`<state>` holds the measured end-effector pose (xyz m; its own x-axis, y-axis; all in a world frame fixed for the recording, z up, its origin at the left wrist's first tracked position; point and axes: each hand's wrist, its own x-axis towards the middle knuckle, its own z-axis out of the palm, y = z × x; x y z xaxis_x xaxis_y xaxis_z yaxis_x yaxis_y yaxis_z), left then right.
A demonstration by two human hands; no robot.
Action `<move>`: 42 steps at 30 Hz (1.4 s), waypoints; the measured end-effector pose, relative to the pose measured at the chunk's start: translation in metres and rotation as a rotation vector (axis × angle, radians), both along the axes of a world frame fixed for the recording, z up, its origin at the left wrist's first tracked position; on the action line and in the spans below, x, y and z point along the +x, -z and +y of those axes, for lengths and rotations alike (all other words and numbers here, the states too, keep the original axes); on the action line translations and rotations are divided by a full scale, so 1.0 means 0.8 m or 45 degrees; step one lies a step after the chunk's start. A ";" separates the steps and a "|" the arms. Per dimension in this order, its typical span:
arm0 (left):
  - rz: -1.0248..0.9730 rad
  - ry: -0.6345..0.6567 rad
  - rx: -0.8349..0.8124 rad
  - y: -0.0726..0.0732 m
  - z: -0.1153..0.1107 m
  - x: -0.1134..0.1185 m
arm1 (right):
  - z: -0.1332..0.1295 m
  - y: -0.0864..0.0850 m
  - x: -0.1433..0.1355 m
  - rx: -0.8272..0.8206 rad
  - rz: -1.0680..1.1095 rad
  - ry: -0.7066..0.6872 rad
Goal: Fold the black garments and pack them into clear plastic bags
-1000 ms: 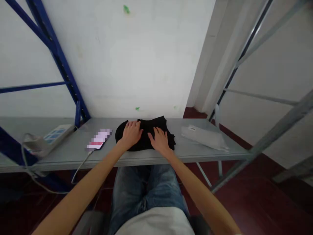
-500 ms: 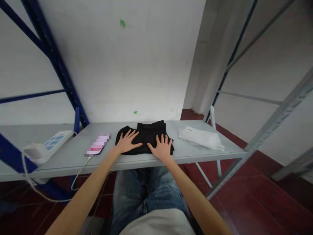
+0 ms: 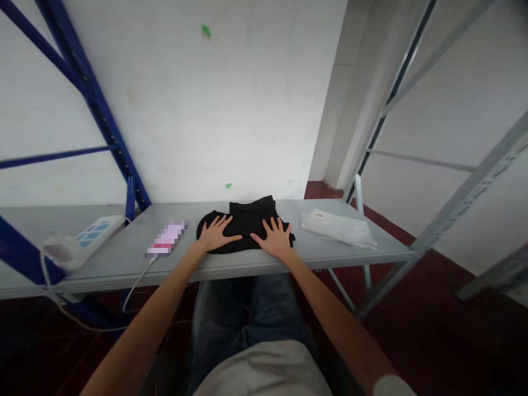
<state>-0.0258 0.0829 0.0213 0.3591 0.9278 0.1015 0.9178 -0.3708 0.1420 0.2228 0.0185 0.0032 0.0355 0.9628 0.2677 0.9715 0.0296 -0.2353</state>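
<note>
A black piece of folded cloth, perhaps a garment (image 3: 243,223), lies flat on the grey shelf top (image 3: 243,265) in front of me. My left hand (image 3: 215,233) rests on its left part, palm down with fingers spread. On the right part lies my right hand (image 3: 274,238), likewise flat with its fingers apart. Neither hand grips the cloth. Its upper edge forms a raised band that sticks out toward the wall. Parts of the cloth under both palms are hidden.
To the right lie white plastic bags (image 3: 338,226). On the left are a phone (image 3: 168,236) with a charging cable (image 3: 138,280) and a white power strip (image 3: 97,234). Blue uprights (image 3: 103,118) flank the shelf on the left, grey metal posts (image 3: 470,181) on the right.
Both hands stay flat on the cloth, the right one shifted very slightly. The whole scene sits a little higher in view. The legs and floor look darker.
</note>
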 end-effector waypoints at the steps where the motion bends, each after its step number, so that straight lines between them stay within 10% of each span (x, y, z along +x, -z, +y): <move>1: 0.004 0.001 0.008 0.001 -0.003 0.000 | -0.002 0.000 0.000 0.003 0.002 0.009; 11: -0.012 -0.025 -0.025 -0.025 0.002 0.005 | -0.018 -0.008 0.006 0.026 0.060 -0.048; 16: -0.059 0.096 0.410 -0.053 0.020 0.056 | 0.029 -0.039 -0.005 0.138 0.151 -0.288; 27: -0.229 0.206 0.137 0.014 0.082 0.067 | 0.125 -0.003 0.016 0.281 0.089 -0.304; 35: -0.568 0.089 0.500 0.008 0.071 0.055 | 0.120 -0.007 0.021 0.515 0.270 -0.435; 42: -0.402 0.192 0.233 0.017 0.086 0.054 | 0.123 0.002 0.020 0.264 0.113 -0.223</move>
